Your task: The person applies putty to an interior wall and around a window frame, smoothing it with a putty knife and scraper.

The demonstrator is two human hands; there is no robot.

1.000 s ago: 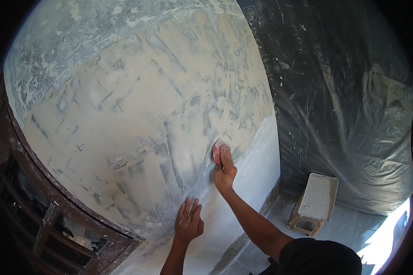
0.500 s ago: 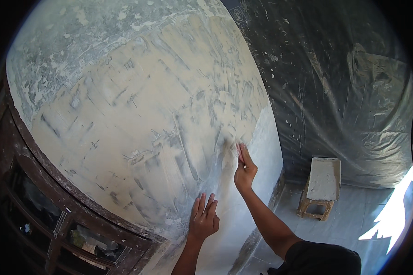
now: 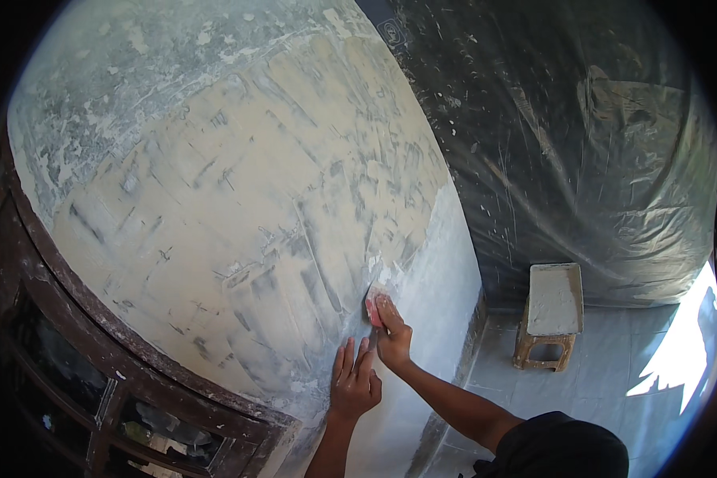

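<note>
My right hand [image 3: 393,338] grips a small reddish putty scraper [image 3: 374,306], its whitish edge against the wall. Patchy cream and grey filler covers the wall [image 3: 239,183], with streaks and ridges running across it. Just above the scraper is a whitish smear of filler [image 3: 382,271]. My left hand [image 3: 354,384] rests on the wall's lower part, left of and below the right one, fingers stretched out and nothing held.
A dark wooden window frame [image 3: 135,378] with glass panes borders the wall at lower left. Black plastic sheeting [image 3: 566,151] hangs at right. A tray of white filler [image 3: 555,299] sits on a small stool [image 3: 543,350] on the grey tiled floor [image 3: 494,374].
My right hand and the scraper have moved down and left along the wall, closer to my left hand. The left hand has stayed nearly in place. The view has shifted slightly.
</note>
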